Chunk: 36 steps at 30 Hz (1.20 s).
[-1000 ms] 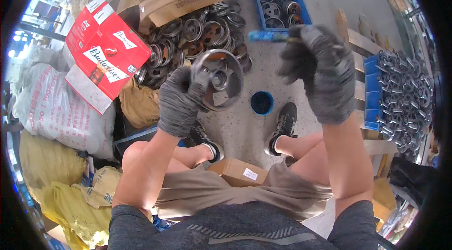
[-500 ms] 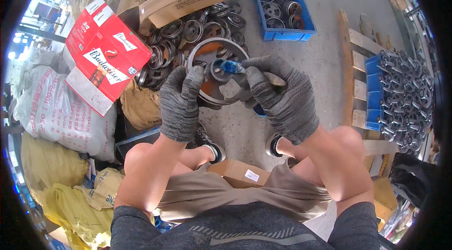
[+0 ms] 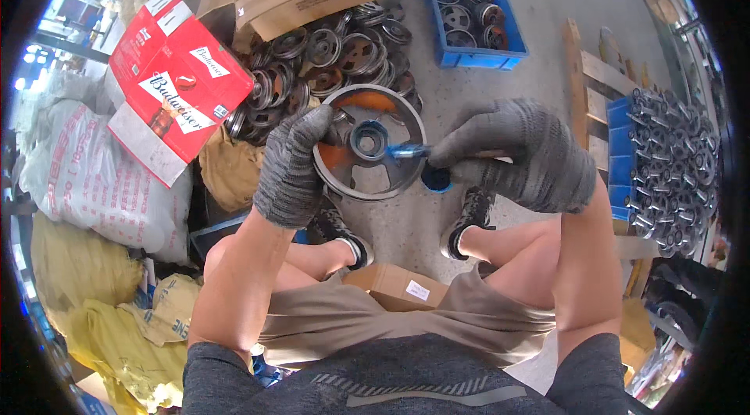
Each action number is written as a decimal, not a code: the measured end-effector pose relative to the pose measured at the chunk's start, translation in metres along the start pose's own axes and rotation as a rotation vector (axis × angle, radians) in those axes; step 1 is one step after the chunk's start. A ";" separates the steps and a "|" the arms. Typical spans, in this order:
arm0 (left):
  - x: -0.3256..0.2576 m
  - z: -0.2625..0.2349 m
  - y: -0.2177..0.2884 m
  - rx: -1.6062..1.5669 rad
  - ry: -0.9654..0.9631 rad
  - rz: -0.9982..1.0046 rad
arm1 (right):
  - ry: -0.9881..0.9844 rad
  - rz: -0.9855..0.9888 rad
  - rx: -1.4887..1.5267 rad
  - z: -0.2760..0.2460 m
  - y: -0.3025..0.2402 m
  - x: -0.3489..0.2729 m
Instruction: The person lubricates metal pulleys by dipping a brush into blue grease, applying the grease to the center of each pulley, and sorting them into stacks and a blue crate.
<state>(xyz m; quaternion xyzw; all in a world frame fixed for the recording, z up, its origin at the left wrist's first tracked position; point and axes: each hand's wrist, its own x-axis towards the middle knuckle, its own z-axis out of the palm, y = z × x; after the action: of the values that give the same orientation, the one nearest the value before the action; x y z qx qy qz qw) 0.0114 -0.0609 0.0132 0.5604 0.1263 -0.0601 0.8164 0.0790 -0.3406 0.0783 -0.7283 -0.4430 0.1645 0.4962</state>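
My left hand (image 3: pixel 294 169), in a grey knitted glove, is closed on the left rim of a spoked metal wheel (image 3: pixel 417 118). The wheel is held up in front of me, its face turned toward me, with orange-brown areas between rim and hub. Blue paint rings its hub (image 3: pixel 369 141). My right hand (image 3: pixel 525 153), gloved alike, grips a small brush (image 3: pixel 406 151) by its handle. The brush's blue-wet bristles point left and lie by the right side of the hub; whether they touch it I cannot tell. Below the brush is a small pot of dark blue paint (image 3: pixel 437 179).
Many similar wheels (image 3: pixel 324 48) lie heaped beyond my left hand, beside an open cardboard box (image 3: pixel 320 1) and a red carton (image 3: pixel 176 79). A blue crate (image 3: pixel 480 62) holds more wheels. At right, a wooden pallet (image 3: pixel 576 87) bears metal parts (image 3: pixel 672 165). White sacks (image 3: pixel 101 173) stand left.
My right hand has moved right and turned, drawing the brush from across the hub to its right side. The wheel has shifted slightly right and lower, showing the blue hub and the paint pot.
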 end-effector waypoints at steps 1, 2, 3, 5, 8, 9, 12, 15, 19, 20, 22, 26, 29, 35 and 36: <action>-0.001 0.003 0.003 0.118 -0.014 0.039 | -0.003 -0.002 0.001 0.002 -0.001 -0.001; -0.002 0.006 0.005 0.236 -0.029 0.077 | 0.026 0.003 -0.054 0.003 -0.002 -0.002; -0.004 0.008 0.005 0.237 -0.028 0.076 | 0.058 0.011 -0.109 0.005 -0.003 -0.003; -0.007 0.011 0.005 0.110 0.056 -0.018 | 0.051 -0.016 -0.132 0.013 -0.002 -0.002; -0.007 0.007 0.003 0.753 -0.044 0.261 | 0.038 -0.077 -0.206 0.022 0.005 0.001; -0.008 0.012 0.004 0.752 -0.045 0.259 | 0.031 -0.114 -0.254 0.024 0.007 0.002; -0.014 0.029 0.006 0.368 0.025 0.069 | 0.005 -0.128 -0.328 0.026 0.005 0.003; -0.016 0.028 0.000 0.636 0.004 0.174 | -0.009 -0.072 -0.466 0.033 -0.008 0.003; -0.020 0.027 0.000 0.888 -0.063 0.480 | -0.066 0.048 -0.428 0.032 -0.011 0.006; -0.022 0.028 0.004 0.958 -0.069 0.555 | -0.020 0.083 -0.247 0.032 -0.005 0.005; -0.021 0.028 0.003 0.873 -0.083 0.588 | 0.026 0.124 -0.071 0.030 -0.002 0.002; -0.020 0.006 -0.004 0.777 -0.065 0.525 | 0.108 0.594 0.622 0.023 -0.003 -0.001; -0.020 0.007 0.003 0.490 0.059 0.474 | 0.272 0.570 0.796 0.013 0.000 -0.009; -0.004 -0.007 -0.002 0.435 0.038 0.414 | 0.433 0.386 0.802 -0.020 0.003 -0.025; -0.001 -0.008 -0.004 0.467 0.068 0.341 | 0.458 0.381 0.761 -0.022 0.004 -0.026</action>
<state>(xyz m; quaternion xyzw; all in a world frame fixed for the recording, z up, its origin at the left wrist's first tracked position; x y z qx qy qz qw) 0.0081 -0.0545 0.0072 0.7479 0.0401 0.0695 0.6589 0.0816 -0.3752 0.0797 -0.5806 -0.0892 0.2383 0.7734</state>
